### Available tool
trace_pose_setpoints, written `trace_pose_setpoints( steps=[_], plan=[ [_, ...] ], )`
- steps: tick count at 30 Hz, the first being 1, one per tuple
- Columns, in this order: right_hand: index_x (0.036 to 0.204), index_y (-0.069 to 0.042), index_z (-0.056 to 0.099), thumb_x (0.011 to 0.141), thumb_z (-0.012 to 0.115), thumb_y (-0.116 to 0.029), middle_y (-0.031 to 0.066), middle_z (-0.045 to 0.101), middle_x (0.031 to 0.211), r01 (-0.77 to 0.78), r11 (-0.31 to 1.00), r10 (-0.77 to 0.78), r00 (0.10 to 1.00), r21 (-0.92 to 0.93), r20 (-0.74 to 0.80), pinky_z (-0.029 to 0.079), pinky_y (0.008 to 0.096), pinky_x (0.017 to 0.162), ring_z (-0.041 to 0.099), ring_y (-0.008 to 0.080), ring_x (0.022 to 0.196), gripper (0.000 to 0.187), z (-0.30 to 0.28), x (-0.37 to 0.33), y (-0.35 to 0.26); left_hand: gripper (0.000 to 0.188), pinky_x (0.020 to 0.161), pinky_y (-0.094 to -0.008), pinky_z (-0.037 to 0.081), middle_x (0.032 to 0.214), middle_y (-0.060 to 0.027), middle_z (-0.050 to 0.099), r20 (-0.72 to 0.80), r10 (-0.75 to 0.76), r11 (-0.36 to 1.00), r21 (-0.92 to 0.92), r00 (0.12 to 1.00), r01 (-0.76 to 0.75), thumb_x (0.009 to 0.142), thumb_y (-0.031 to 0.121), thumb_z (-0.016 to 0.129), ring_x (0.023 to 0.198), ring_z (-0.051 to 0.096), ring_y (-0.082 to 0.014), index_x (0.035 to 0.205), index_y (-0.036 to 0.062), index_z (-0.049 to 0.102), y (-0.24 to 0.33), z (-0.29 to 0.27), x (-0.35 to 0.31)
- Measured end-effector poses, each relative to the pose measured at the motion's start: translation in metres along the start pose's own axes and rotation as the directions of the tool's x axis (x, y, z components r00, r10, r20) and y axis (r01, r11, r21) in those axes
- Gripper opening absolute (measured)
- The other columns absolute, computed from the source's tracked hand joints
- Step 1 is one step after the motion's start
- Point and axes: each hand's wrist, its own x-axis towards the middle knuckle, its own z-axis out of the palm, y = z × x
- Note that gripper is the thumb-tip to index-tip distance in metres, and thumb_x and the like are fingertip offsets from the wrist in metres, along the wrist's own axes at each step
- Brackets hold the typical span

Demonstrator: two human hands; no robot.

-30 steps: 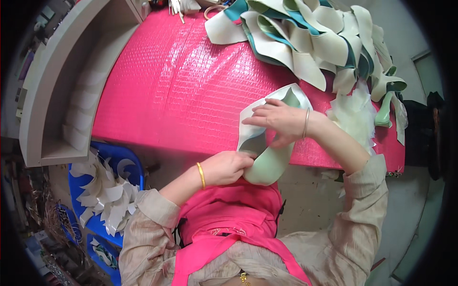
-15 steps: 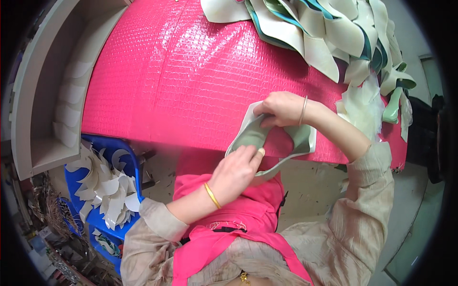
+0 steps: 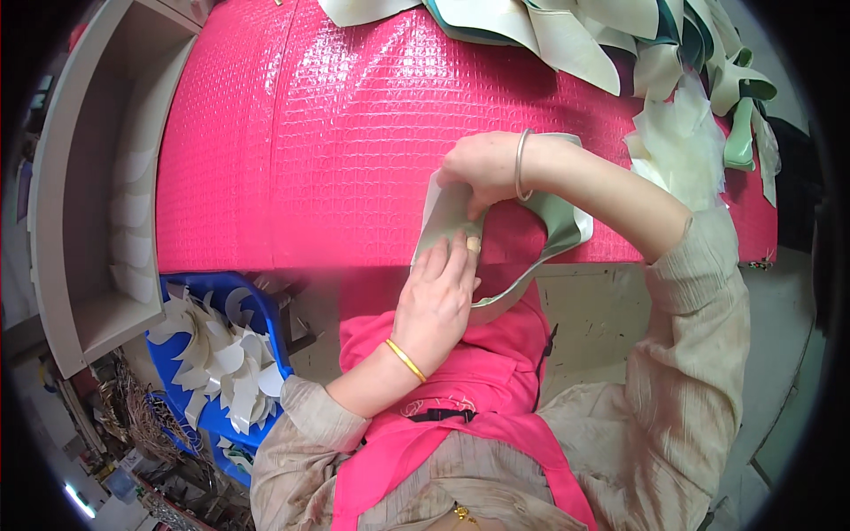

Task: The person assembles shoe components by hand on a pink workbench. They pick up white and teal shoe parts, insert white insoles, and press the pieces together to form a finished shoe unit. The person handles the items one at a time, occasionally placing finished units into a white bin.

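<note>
A curved shoe upper (image 3: 563, 219), white outside with a pale green lining, rests at the near edge of the pink-covered table (image 3: 345, 168). Its near part hangs over the edge toward my lap. My left hand (image 3: 436, 292) lies with outstretched fingers on the lining at the upper's left side; a fingertip wears a beige wrap. Above it, my right hand (image 3: 482, 166) bends over the far left rim, thumb inside against the lining and fingers on the outer side. The lining between both hands looks smooth. Part of the far rim is covered by my right wrist.
Several white uppers with teal lining (image 3: 567, 49) heap at the far right, beside thin whitish sheets (image 3: 677, 146). Left of the table stands a grey open box (image 3: 97, 203) with curved white pieces (image 3: 133, 221). Below it, a blue seat (image 3: 276, 332) holds white crescent pieces (image 3: 226, 363).
My right hand has shifted left and farther away along the rim. My left fingers have straightened and flattened on the lining. The whole view has shifted slightly.
</note>
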Motion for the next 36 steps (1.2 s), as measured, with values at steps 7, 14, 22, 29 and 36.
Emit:
trace_pose_setpoints(
  steps=[7,14,22,29,36],
  plan=[
    [0.088,-0.005,0.064,0.068,0.070,-0.025,0.0157,0.063,0.081,-0.132,0.971,0.144,0.988,-0.200,0.050,0.049,0.0412,0.070,0.062,0.0323,0.081,0.029,-0.008,0.008,-0.008,0.045,0.087,-0.0346,0.041,0.111,-0.0132,0.049,-0.035,0.005,0.999,0.045,0.999,-0.004,0.075,0.015,0.057,0.102,0.048,-0.0257,0.115,-0.0030,0.048,0.000,0.004,0.002],
    [0.086,-0.004,0.064,0.068,0.070,-0.025,0.0162,0.063,0.078,-0.151,0.971,0.142,0.988,-0.183,-0.059,0.050,0.0407,0.069,0.062,0.0325,0.078,0.028,-0.003,0.006,-0.006,0.044,0.084,-0.0337,0.041,0.109,-0.0104,0.048,0.207,-0.115,0.992,0.074,0.971,0.102,0.076,0.016,0.056,0.099,0.047,-0.0236,0.116,-0.0010,0.048,0.006,-0.005,0.021],
    [0.084,-0.002,0.064,0.064,0.072,-0.023,0.0183,0.062,0.078,-0.107,0.991,0.103,0.993,-0.075,-0.052,0.048,0.0397,0.071,0.061,0.0333,0.077,0.030,0.005,0.005,0.017,0.047,0.082,-0.0321,0.041,0.109,-0.0108,0.048,-0.047,-0.061,0.995,0.078,0.997,0.064,0.076,0.015,0.056,0.095,0.048,-0.0237,0.119,-0.0016,0.046,0.001,0.015,0.021],
    [0.084,0.001,0.062,0.067,0.070,-0.024,0.0182,0.062,0.078,-0.120,0.992,0.120,0.993,0.033,-0.002,0.048,0.0390,0.067,0.061,0.0323,0.074,0.031,-0.008,-0.015,0.029,0.046,0.075,-0.0311,0.041,0.103,-0.0096,0.049,-0.203,0.037,0.995,0.102,0.978,-0.016,0.077,0.017,0.057,0.086,0.048,-0.0214,0.118,0.0008,0.047,-0.009,0.024,0.026],
    [0.083,0.001,0.062,0.068,0.069,-0.026,0.0198,0.062,0.079,-0.169,0.986,0.169,0.985,-0.001,-0.047,0.048,0.0393,0.067,0.061,0.0335,0.074,0.032,0.002,-0.011,0.039,0.045,0.079,-0.0316,0.043,0.112,-0.0109,0.049,0.000,0.002,0.994,0.110,1.000,-0.002,0.076,0.015,0.058,0.094,0.049,-0.0225,0.118,0.0002,0.048,-0.008,0.008,0.044]
  ],
)
